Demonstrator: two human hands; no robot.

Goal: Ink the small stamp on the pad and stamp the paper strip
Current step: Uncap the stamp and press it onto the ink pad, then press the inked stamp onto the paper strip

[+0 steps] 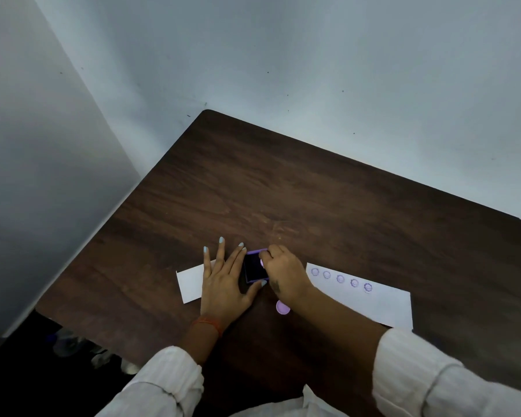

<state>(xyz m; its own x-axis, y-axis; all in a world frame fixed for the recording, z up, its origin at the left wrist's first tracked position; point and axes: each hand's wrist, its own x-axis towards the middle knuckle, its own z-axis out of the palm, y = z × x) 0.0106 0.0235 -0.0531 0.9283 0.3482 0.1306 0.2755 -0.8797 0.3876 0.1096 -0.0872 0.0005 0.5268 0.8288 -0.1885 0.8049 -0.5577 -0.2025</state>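
One dark wooden table (313, 191) fills most of my view, pushed into a corner of pale grey walls (283, 49). Across its near part lies the long white paper strip (382, 305), its right stretch carrying a row of five round purple stamp marks (340, 279); its left end (191, 282) shows beyond my left hand, and the middle is hidden under my hands.

My left hand (223, 284) lies flat on the strip, fingers spread and straight, clamped on nothing; its thumb tip touches the near edge of the ink pad, and the index finger lies along the pad's left side. An orange thread band (209, 323) circles that wrist, above my white sleeve (169, 380).

My right hand (283, 275) curls over the pad's right side, fingers bunched together around the small stamp (262, 262), of which only a lilac sliver shows at the pad's dark surface.

Between my hands sits the square ink pad (254, 267), purple-framed, with a dark inked face.

Near my right wrist a small round lilac cap (282, 307) lies on the table.
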